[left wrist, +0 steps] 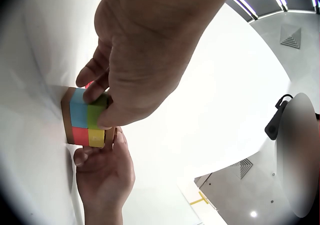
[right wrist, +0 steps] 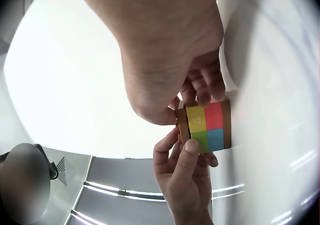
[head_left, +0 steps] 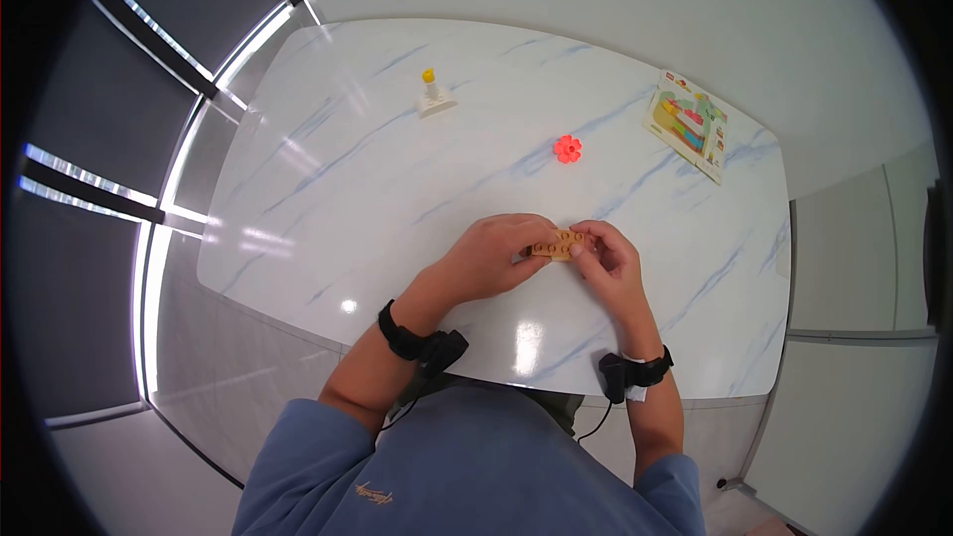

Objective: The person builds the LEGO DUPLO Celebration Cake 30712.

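Both hands hold a stack of toy building bricks close over the table (head_left: 328, 189). A tan studded brick (head_left: 564, 236) tops it. Beneath are green (left wrist: 96, 116) and yellow (right wrist: 196, 119) bricks, the yellow one marked with a figure, then light blue (left wrist: 78, 107) and red (left wrist: 80, 135) ones, and a brown piece (left wrist: 66, 115) at the bottom. My left hand (head_left: 491, 253) grips the stack's left end, thumb by the green brick. At the other end my right hand (head_left: 615, 273) pinches, its thumb by the tan brick and its fingers beside the yellow and red bricks.
Beyond the hands lies a pinkish-red flower piece (head_left: 568, 149). Farther back on the left stands a white brick piece (head_left: 436, 103) topped by a yellow part (head_left: 429, 75). A printed booklet (head_left: 690, 124) with pictured bricks lies at the right rear edge.
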A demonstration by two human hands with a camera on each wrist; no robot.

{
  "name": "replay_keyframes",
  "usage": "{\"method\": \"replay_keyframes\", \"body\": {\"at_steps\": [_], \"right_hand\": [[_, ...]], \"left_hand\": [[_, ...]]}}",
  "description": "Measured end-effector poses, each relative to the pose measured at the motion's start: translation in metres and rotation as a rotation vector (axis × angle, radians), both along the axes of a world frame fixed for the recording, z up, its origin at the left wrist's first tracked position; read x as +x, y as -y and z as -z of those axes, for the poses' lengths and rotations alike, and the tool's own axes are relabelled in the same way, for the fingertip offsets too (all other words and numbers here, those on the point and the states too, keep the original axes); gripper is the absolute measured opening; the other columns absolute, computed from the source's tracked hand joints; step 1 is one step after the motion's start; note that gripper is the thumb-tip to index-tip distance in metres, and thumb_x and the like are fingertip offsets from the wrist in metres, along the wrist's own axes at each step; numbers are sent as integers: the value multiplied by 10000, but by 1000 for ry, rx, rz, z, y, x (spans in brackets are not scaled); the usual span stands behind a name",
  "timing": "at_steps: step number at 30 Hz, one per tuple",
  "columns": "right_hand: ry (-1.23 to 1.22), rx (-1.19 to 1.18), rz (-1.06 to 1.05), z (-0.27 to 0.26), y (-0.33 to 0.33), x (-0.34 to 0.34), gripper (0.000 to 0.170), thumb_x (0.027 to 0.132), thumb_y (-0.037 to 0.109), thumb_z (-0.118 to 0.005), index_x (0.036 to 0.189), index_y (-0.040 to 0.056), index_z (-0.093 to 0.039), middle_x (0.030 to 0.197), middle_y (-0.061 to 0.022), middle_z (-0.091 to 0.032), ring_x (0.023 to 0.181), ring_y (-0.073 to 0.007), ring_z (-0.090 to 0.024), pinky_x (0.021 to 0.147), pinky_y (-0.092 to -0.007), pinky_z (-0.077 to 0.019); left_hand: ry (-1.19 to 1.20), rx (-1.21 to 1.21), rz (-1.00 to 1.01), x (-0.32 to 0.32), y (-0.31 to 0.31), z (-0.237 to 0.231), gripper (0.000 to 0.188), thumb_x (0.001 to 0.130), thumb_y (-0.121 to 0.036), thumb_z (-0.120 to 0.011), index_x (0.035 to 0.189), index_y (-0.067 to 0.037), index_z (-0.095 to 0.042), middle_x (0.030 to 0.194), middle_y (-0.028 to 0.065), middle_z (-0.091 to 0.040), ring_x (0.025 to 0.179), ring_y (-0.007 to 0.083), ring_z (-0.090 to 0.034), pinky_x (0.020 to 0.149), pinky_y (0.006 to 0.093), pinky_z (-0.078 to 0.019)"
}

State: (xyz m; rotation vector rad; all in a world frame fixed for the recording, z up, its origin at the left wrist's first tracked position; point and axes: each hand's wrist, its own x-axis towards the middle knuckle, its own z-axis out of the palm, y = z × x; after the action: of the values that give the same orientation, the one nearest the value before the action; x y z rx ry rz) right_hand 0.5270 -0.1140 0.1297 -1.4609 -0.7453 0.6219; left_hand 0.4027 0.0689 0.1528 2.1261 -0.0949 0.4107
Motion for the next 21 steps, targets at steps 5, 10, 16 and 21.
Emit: {"method": "replay_keyframes", "body": {"at_steps": [5, 10, 16, 21], "right_hand": [[-18, -9, -15, -3, 0, 0, 208, 886, 18, -670, 1094, 5, -654, 897, 27, -525, 782, -44, -459, 646, -179, -392], [30, 10, -22, 3, 0, 2, 204, 885, 21, -672, 1088, 6, -654, 895, 28, -523, 780, -46, -462, 647, -181, -400], [26, -25, -24, 3, 1, 3, 219, 901, 50, -673, 1114, 8, -642, 854, 26, -520, 737, -47, -483, 622, -182, -407], [-183, -109, 43, -8, -9, 23, 316, 943, 167, -651, 1204, -3, -596, 845, -3, -556, 679, -61, -545, 585, -212, -462]], "left_hand": [[-51, -53, -3, -1, 1, -4, 229, 820, -4, -699, 1041, -53, -666, 1109, 56, -699, 803, 167, -662, 653, 272, -549], [-51, -53, 11, 0, 0, -3, 210, 820, -6, -695, 1023, -49, -664, 1112, 59, -696, 805, 176, -663, 664, 281, -552], [11, 23, 7, 0, 0, -2, 207, 808, -20, -702, 1009, -55, -665, 1100, 71, -693, 803, 207, -667, 674, 300, -552], [78, 77, -23, 0, -1, -1, 139, 803, -56, -660, 923, -54, -590, 860, 55, -619, 751, 271, -619, 655, 385, -512]]}}
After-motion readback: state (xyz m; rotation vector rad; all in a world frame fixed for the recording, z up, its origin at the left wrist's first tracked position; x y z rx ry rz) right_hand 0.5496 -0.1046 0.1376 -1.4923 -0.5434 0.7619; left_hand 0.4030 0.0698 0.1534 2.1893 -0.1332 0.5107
